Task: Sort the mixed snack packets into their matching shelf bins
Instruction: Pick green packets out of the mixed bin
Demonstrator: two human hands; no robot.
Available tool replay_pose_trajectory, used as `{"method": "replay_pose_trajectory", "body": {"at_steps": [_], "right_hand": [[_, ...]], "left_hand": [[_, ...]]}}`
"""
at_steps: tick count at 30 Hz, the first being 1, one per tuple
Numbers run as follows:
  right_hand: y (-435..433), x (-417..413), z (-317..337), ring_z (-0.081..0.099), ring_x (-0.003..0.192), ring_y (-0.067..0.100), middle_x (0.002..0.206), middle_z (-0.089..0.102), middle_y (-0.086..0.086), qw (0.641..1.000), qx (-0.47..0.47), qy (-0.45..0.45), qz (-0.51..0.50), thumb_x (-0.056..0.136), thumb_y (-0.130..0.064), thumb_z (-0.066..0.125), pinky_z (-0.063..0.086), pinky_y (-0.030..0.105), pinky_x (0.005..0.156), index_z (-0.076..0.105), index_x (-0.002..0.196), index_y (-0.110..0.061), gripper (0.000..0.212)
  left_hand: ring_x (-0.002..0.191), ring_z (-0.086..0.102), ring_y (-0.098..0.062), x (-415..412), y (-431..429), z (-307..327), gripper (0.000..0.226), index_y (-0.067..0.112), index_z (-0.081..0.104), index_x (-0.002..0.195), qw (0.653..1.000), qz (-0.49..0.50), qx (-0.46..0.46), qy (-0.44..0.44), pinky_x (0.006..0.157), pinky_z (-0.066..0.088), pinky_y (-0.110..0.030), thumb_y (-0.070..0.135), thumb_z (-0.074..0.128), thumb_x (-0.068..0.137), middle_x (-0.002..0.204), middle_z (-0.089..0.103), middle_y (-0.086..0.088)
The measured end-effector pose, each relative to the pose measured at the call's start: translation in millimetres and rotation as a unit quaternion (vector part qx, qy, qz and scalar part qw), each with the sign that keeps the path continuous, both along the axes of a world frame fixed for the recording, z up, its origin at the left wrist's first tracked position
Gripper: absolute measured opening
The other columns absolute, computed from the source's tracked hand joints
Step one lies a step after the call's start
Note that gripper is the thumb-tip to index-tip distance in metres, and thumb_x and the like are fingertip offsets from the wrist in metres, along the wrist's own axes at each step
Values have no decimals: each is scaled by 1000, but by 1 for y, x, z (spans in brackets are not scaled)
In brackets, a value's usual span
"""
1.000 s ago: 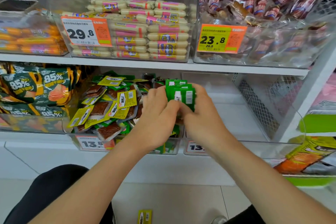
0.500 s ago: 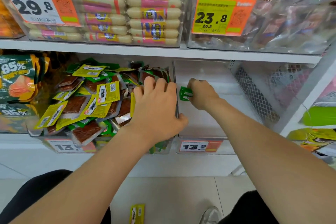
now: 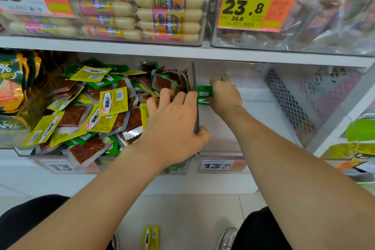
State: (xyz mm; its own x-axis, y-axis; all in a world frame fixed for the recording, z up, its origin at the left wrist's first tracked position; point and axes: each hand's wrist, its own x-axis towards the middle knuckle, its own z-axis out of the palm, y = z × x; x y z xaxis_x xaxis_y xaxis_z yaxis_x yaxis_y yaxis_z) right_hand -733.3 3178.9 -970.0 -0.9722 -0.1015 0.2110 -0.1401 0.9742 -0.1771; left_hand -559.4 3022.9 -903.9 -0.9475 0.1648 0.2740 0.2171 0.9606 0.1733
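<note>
Left bin [image 3: 178, 168] is piled with mixed yellow and green snack packets [image 3: 113, 100]. One yellow packet [image 3: 150, 237] lies on the floor below. My left hand [image 3: 174, 128] rests over the bin's right wall, fingers straight and apart on the pile, thumb across the wall. Just right of it, green packets [image 3: 204, 94] are clamped in my right hand [image 3: 225, 97] fingers, inside the clear right bin [image 3: 253, 124].

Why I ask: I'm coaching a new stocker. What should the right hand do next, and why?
Probably set them down and let go: the right hand grips green packets already inside the clear right bin, beside the wall of the mixed bin.
</note>
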Motion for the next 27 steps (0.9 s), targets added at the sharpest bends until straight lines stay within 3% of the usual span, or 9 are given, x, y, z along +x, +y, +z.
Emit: {"method": "replay_pose_trajectory", "body": {"at_steps": [3, 7, 11, 15, 18, 20, 22, 24, 27], "right_hand": [[-5, 4, 1, 65, 105, 46, 126, 58, 22, 999, -31, -14, -37, 87, -30, 83, 49, 42, 71, 47, 132, -6, 63], [-8, 9, 5, 66, 105, 41, 113, 64, 18, 996, -50, -24, -65, 89, -40, 81, 50, 40, 72, 57, 118, -4, 52], [-10, 19, 8, 64, 105, 41, 115, 60, 20, 981, -170, -64, -74, 90, -24, 80, 55, 42, 74, 46, 124, -5, 52], [-5, 47, 15, 63, 110, 43, 122, 61, 23, 979, -165, -116, -42, 92, -11, 67, 45, 35, 74, 34, 142, 0, 61], [-2, 89, 43, 62, 107, 42, 120, 62, 23, 984, -150, -97, 2, 100, -15, 58, 45, 36, 75, 47, 135, -1, 39], [-1, 125, 67, 62, 93, 35, 104, 65, 18, 984, -158, -73, 44, 105, -21, 48, 45, 36, 70, 50, 128, -5, 29], [-4, 167, 88, 59, 74, 20, 82, 62, 4, 977, -181, -39, 104, 106, -21, 41, 37, 33, 58, 49, 120, -11, 19], [-12, 213, 98, 53, 63, 12, 69, 56, -5, 963, -205, 8, 175, 101, -14, 41, 37, 33, 55, 53, 108, -16, 14], [-26, 264, 78, 58, 65, 24, 67, 62, -1, 957, -142, -1, 252, 91, -21, 43, 50, 38, 57, 60, 85, -22, 18]], "left_hand": [[120, 39, -26, 1, 0, 0, 71, 23, 43, 143, 1000, -2, 2, -5, 92, 30, -47, 59, 43, 82, 124, 58, 6], [124, 40, -25, 2, -3, 0, 73, 24, 44, 147, 1000, -4, -2, -7, 95, 31, -48, 63, 39, 85, 128, 58, 5], [131, 40, -22, 10, -11, 3, 70, 24, 45, 148, 1000, -26, 13, 6, 100, 30, -49, 65, 41, 91, 135, 56, 4], [131, 42, -21, 31, -18, 8, 56, 25, 49, 145, 995, -65, 53, 54, 103, 33, -47, 53, 53, 97, 135, 55, 4], [113, 47, -24, 53, -26, 10, 40, 23, 58, 131, 987, -102, 55, 109, 94, 43, -45, 37, 62, 93, 119, 54, 3], [92, 51, -20, 72, -32, 10, 24, 22, 62, 114, 980, -132, 94, 115, 80, 47, -43, 29, 63, 91, 96, 55, 8], [70, 55, -13, 94, -40, 6, 9, 28, 61, 98, 978, -148, 133, 58, 65, 50, -41, 33, 60, 90, 70, 57, 13], [61, 57, -7, 115, -49, -7, 13, 32, 60, 91, 982, -156, 96, -45, 59, 52, -35, 44, 56, 91, 60, 59, 12], [88, 62, -11, 134, -58, -38, 22, 36, 63, 110, 949, -152, -59, -270, 75, 53, -34, 52, 55, 98, 81, 58, 13]]}}
